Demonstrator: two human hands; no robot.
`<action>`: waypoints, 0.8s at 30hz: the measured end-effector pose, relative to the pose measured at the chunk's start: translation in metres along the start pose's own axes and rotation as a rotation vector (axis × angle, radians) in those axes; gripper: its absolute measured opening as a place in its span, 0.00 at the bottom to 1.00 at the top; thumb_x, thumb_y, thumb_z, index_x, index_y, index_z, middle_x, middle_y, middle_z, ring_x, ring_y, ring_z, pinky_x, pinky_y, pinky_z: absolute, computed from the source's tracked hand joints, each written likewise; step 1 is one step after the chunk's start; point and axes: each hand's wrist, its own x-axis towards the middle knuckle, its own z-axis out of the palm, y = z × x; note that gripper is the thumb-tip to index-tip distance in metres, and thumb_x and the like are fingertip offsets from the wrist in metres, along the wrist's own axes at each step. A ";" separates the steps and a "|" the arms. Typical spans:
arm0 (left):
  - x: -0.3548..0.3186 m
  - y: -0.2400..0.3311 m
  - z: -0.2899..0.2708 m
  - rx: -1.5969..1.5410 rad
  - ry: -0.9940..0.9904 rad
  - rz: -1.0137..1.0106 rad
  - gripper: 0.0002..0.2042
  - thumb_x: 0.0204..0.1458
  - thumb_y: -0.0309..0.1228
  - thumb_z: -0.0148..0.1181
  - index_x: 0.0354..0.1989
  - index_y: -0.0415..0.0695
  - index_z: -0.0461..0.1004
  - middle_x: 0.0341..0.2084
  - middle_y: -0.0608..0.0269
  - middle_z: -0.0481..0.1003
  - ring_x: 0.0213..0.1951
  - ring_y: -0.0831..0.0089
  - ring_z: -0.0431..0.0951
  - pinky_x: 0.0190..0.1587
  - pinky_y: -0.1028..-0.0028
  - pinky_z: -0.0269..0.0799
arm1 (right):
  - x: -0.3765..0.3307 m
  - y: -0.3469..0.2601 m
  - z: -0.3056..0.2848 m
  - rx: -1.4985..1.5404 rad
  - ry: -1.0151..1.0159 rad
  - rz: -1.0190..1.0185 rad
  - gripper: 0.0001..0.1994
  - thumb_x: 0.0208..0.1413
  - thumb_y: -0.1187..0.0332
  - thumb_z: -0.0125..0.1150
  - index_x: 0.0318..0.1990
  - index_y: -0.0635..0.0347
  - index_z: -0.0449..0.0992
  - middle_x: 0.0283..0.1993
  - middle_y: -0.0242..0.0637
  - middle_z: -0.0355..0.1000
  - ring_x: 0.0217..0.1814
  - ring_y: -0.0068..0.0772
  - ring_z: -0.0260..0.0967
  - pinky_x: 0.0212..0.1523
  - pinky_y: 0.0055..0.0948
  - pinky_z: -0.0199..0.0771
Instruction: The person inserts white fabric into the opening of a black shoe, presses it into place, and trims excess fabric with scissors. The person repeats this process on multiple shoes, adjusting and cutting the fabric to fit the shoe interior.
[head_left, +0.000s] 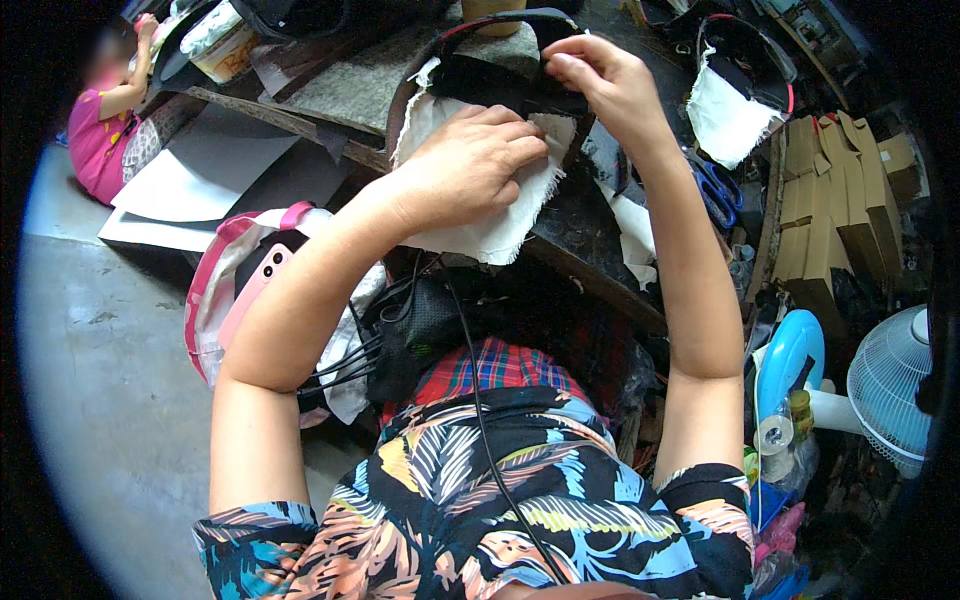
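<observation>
In front of me an embroidery-like round hoop [404, 98] with a dark rim and dark fabric inside rests on the table edge. A frayed white cloth [500, 232] lies over its near part and hangs down. My left hand [470, 165] rests on that cloth, knuckles up, with its fingers bent and closed on it; the thumb is hidden. Above the hoop's right side my right hand [603, 80] is raised, thumb and fingers pinched together. Whatever is between those fingertips is too small to make out.
A similar hoop with white cloth [728, 112] lies at the far right, near blue-handled scissors [718, 190]. Folded cardboard [828, 205] and a fan [890, 375] stand right. A bag [205, 300] with a pink phone [255, 290] is at left. A person in pink [95, 145] sits far left.
</observation>
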 end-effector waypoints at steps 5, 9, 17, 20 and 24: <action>0.024 -0.012 -0.008 -0.081 -0.053 -0.071 0.11 0.51 0.25 0.54 0.43 0.43 0.74 0.36 0.52 0.78 0.42 0.51 0.78 0.45 0.58 0.73 | -0.036 -0.010 -0.007 -0.312 0.025 0.022 0.12 0.57 0.62 0.64 0.44 0.59 0.80 0.38 0.40 0.79 0.40 0.36 0.78 0.43 0.31 0.76; 0.047 -0.014 0.008 0.010 0.246 -0.188 0.13 0.51 0.26 0.60 0.44 0.41 0.67 0.35 0.44 0.76 0.40 0.46 0.79 0.41 0.56 0.76 | -0.046 -0.012 -0.003 -0.286 0.003 0.121 0.13 0.53 0.63 0.66 0.43 0.60 0.77 0.43 0.42 0.79 0.45 0.38 0.77 0.48 0.35 0.75; 0.048 -0.033 0.019 -0.037 0.160 -0.365 0.16 0.48 0.31 0.65 0.45 0.40 0.76 0.39 0.47 0.75 0.45 0.49 0.77 0.49 0.58 0.72 | -0.053 -0.018 -0.011 -0.291 0.071 -0.069 0.10 0.50 0.65 0.69 0.29 0.64 0.79 0.42 0.39 0.78 0.43 0.36 0.75 0.47 0.33 0.75; 0.045 -0.035 0.020 -0.091 0.160 -0.355 0.16 0.49 0.31 0.65 0.46 0.41 0.75 0.39 0.47 0.75 0.45 0.48 0.77 0.50 0.58 0.72 | -0.057 -0.020 0.002 -0.483 0.109 -0.102 0.13 0.45 0.63 0.74 0.30 0.65 0.81 0.41 0.40 0.76 0.45 0.39 0.74 0.48 0.33 0.75; 0.042 -0.030 0.022 -0.103 0.192 -0.384 0.16 0.49 0.33 0.64 0.46 0.43 0.75 0.40 0.46 0.75 0.45 0.47 0.77 0.51 0.57 0.72 | -0.060 -0.020 0.013 -0.572 0.151 -0.047 0.15 0.41 0.61 0.76 0.30 0.64 0.81 0.40 0.38 0.75 0.46 0.39 0.73 0.48 0.35 0.75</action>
